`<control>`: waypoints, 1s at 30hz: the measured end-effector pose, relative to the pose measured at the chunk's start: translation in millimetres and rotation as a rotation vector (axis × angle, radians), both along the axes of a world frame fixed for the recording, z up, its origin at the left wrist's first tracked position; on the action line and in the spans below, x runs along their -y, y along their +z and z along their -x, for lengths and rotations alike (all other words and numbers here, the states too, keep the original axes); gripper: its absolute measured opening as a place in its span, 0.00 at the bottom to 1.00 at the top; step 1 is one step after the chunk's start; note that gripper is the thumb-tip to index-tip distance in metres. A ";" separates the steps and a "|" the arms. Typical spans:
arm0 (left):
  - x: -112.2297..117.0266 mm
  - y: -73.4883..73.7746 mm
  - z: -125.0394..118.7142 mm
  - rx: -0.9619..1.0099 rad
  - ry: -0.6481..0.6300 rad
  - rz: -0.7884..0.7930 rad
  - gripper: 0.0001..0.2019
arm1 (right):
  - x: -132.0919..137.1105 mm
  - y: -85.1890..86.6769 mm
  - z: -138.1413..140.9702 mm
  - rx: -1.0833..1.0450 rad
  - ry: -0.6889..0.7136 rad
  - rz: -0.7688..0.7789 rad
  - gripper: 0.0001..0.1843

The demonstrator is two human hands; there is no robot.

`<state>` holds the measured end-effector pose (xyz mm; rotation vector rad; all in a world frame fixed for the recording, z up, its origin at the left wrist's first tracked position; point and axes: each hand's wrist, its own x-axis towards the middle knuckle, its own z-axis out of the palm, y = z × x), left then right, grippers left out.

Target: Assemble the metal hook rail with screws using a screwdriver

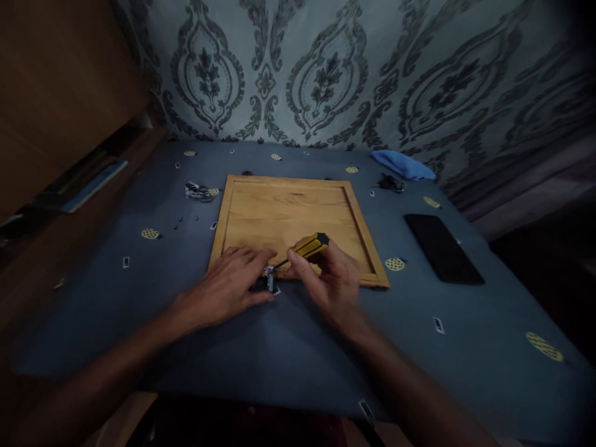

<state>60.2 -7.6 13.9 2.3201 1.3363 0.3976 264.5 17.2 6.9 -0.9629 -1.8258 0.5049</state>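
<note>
A framed wooden cabinet door [298,214] lies flat on the blue cloth. At its near edge sits a metal hinge [270,278]. My left hand [237,279] rests on the door's near left corner, fingers stretched out; thumb and forefinger lie on either side of the hinge with a visible gap between them. In my right hand [333,279] is a yellow and black screwdriver [310,247], held tilted, its shaft pointing down left to the hinge. Whether the tip sits in a screw is too small to tell.
Another metal hinge [199,191] lies left of the door, with small dark screws [180,220] nearby. To the right are a black phone-like slab [444,249], a small black object [390,183] and a blue cloth [404,165]. A wooden cabinet [60,81] borders the left side.
</note>
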 end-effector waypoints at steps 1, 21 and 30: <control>0.2 0.1 -0.6 -0.002 0.004 -0.002 0.27 | 0.0 -0.1 -0.1 0.003 0.001 0.004 0.11; -1.0 -9.8 -2.7 0.023 0.052 0.011 0.30 | 0.6 1.9 -1.4 0.023 -0.009 -0.005 0.10; -1.6 -7.1 -3.8 0.013 0.056 0.027 0.29 | 1.3 -5.0 -2.2 -0.069 -0.012 0.001 0.09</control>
